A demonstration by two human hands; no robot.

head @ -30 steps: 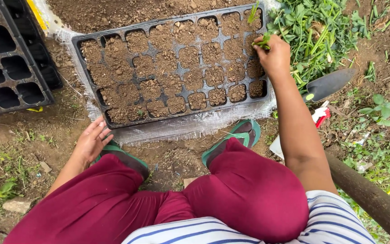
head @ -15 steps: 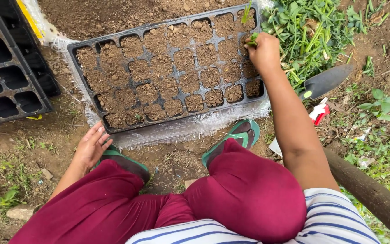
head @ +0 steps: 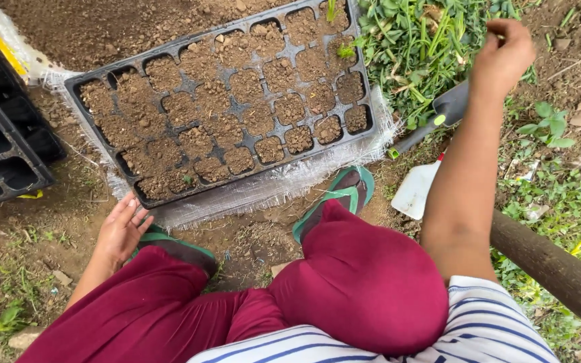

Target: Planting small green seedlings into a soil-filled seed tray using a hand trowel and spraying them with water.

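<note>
My right hand (head: 502,57) over seedling heap (head: 432,40), fingers curled shut, contents not visible — cannot tell if stem pinched. Left hand (head: 121,232) open, flat beside near corner of seed tray (head: 136,191). I'd lift one seedling by stem, roots intact. Tray black plastic, square cells packed with crumbly brown soil; two far-corner cells already green.

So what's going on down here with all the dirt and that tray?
A person is crouched over a black seedling tray whose cells are filled with soil; small green seedlings stand in a couple of far corner cells. The right hand is over a pile of green plants; the left hand rests by the tray's near edge.
</note>
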